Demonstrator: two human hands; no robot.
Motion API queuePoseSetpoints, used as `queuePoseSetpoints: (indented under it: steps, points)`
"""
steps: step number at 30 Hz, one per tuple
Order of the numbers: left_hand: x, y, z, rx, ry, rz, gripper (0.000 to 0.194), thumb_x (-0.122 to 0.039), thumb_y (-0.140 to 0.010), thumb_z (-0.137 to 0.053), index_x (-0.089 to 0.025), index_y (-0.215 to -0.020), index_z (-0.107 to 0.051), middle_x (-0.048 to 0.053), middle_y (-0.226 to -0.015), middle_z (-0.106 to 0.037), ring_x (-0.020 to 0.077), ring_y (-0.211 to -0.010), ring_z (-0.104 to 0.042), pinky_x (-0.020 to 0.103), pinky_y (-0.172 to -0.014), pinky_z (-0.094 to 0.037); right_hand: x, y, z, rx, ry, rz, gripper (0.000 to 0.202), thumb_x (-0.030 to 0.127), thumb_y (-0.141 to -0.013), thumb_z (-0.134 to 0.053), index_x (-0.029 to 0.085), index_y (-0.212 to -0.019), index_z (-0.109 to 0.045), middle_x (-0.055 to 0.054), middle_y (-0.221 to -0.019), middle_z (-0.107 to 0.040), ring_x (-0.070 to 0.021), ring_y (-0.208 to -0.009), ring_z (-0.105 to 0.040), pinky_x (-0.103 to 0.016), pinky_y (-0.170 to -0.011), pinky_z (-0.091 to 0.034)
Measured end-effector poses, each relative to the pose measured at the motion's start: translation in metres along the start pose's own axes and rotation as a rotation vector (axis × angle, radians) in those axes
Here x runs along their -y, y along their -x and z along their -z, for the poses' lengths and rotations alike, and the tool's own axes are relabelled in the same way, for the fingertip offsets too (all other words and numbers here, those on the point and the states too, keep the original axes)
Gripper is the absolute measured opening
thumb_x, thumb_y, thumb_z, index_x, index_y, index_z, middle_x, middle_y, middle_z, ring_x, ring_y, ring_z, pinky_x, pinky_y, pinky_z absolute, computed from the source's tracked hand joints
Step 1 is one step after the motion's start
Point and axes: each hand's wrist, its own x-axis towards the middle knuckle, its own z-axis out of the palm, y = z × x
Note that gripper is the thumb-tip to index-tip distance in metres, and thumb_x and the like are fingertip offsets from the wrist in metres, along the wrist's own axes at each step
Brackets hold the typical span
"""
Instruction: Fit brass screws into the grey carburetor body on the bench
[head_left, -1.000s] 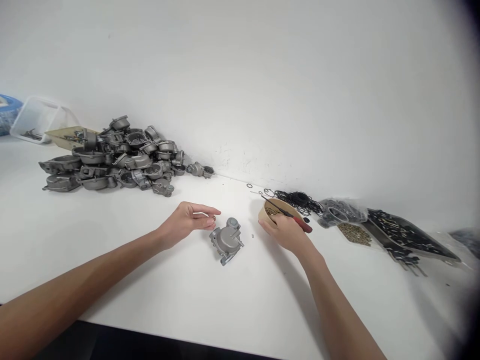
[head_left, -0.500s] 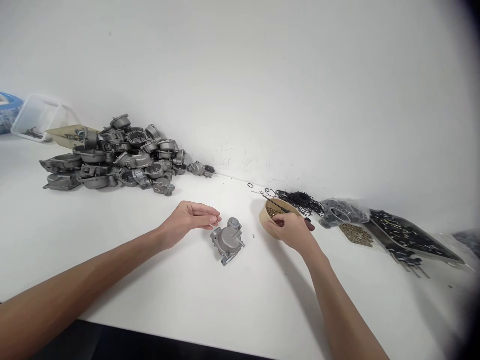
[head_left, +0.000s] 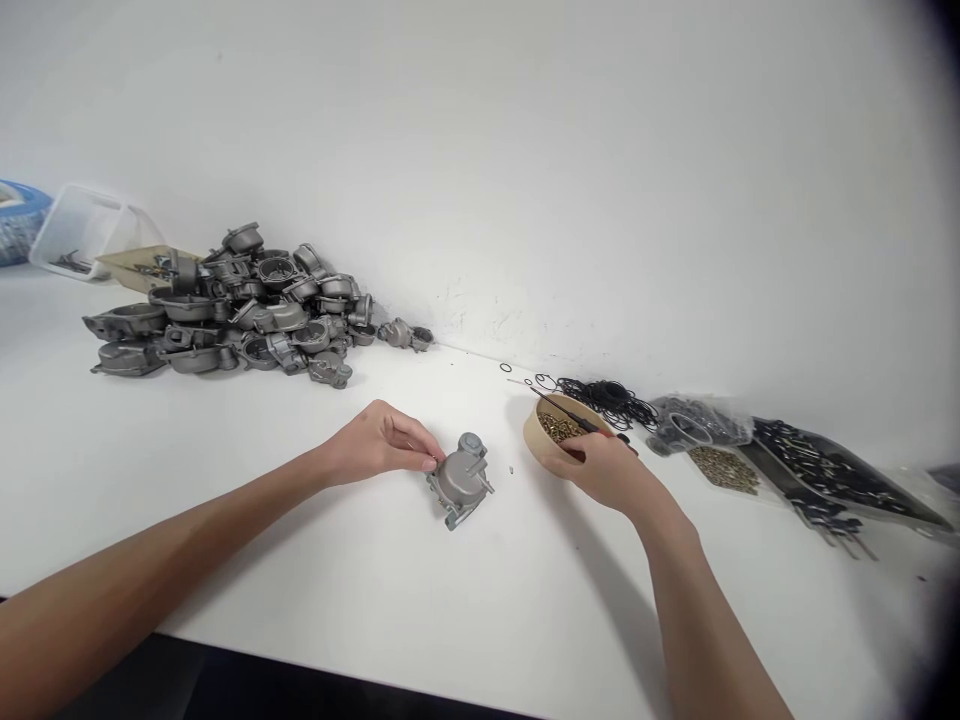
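A grey metal housing (head_left: 461,480) with short pipe stubs lies on the white table. At its upper left edge is my left hand (head_left: 390,440), thumb and fingers pinched together; anything between the fingertips is too small to name. My right hand (head_left: 604,465) reaches into a round tan bowl (head_left: 536,441) of small brass-coloured screws (head_left: 561,428), and its fingertips are partly hidden there. It also has a thin black screwdriver (head_left: 564,409) with a red and black handle tucked in it. A tiny metal piece (head_left: 511,470) lies between the housing and the bowl.
Similar grey housings (head_left: 277,318) are piled at the back left, near a clear plastic bin (head_left: 75,235). Black rubber rings (head_left: 607,402) lie behind the bowl. To the right are a plastic bag (head_left: 701,420), brass screws (head_left: 724,468) and a tray of black parts (head_left: 840,470).
My left hand has moved right and down to the housing's edge, and its fingers have closed. My right hand's fingers have shifted in the bowl. The view has shifted slightly.
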Motion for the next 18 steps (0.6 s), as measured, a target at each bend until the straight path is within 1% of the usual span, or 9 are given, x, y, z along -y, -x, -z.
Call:
queuePoseSetpoints:
  steps: [2,4,9,13,18]
  points:
    - [-0.0002,0.0002,0.0015,0.009,-0.052,-0.018,0.017,-0.027,-0.079,-0.082,-0.016,-0.092,-0.082,0.007,-0.093,-0.080,0.0216,-0.088,-0.074,0.033,-0.085,-0.060,0.0005,0.0005,-0.0003,0.010,0.015,-0.008,0.043,0.038,-0.087,-0.065,0.023,-0.049,-0.049,0.002,-0.051,-0.035,-0.0150,-0.050,-0.037,-0.029,-0.051,-0.026]
    - [0.0004,0.0004,0.0025,0.005,-0.108,-0.045,0.016,-0.028,-0.079,-0.082,-0.017,-0.091,-0.083,0.007,-0.092,-0.080,0.0204,-0.086,-0.073,0.032,-0.086,-0.059,0.0006,0.0013,0.0009,0.012,0.019,-0.008,0.044,0.036,-0.088,-0.063,0.024,-0.049,-0.047,0.002,-0.053,-0.031,-0.0148,-0.051,-0.035,-0.029,-0.052,-0.024]
    - [0.0034,0.0013,0.0021,-0.007,-0.192,-0.121,0.014,-0.027,-0.081,-0.080,-0.018,-0.092,-0.082,0.006,-0.089,-0.080,0.0185,-0.081,-0.073,0.031,-0.082,-0.058,-0.0010,0.0017,0.0037,0.010,0.015,0.004,0.042,0.035,-0.088,-0.061,0.025,-0.049,-0.052,0.001,-0.056,-0.030,-0.0152,-0.053,-0.033,-0.029,-0.051,-0.022]
    - [0.0045,0.0011,0.0014,-0.015,-0.224,-0.167,0.012,-0.025,-0.081,-0.080,-0.017,-0.089,-0.082,0.006,-0.086,-0.080,0.0180,-0.078,-0.072,0.030,-0.078,-0.057,-0.0038,-0.0005,0.0028,0.019,-0.001,0.027,0.043,0.034,-0.087,-0.062,0.025,-0.046,-0.052,0.002,-0.055,-0.028,-0.0137,-0.051,-0.028,-0.029,-0.050,-0.020]
    - [0.0054,0.0008,0.0019,0.002,-0.239,-0.210,0.011,-0.025,-0.082,-0.080,-0.017,-0.089,-0.082,0.006,-0.085,-0.079,0.0179,-0.076,-0.072,0.029,-0.074,-0.057,-0.0079,-0.0010,0.0025,0.010,-0.030,0.053,0.042,0.035,-0.086,-0.061,0.025,-0.046,-0.053,0.002,-0.054,-0.027,-0.0125,-0.049,-0.024,-0.029,-0.049,-0.018]
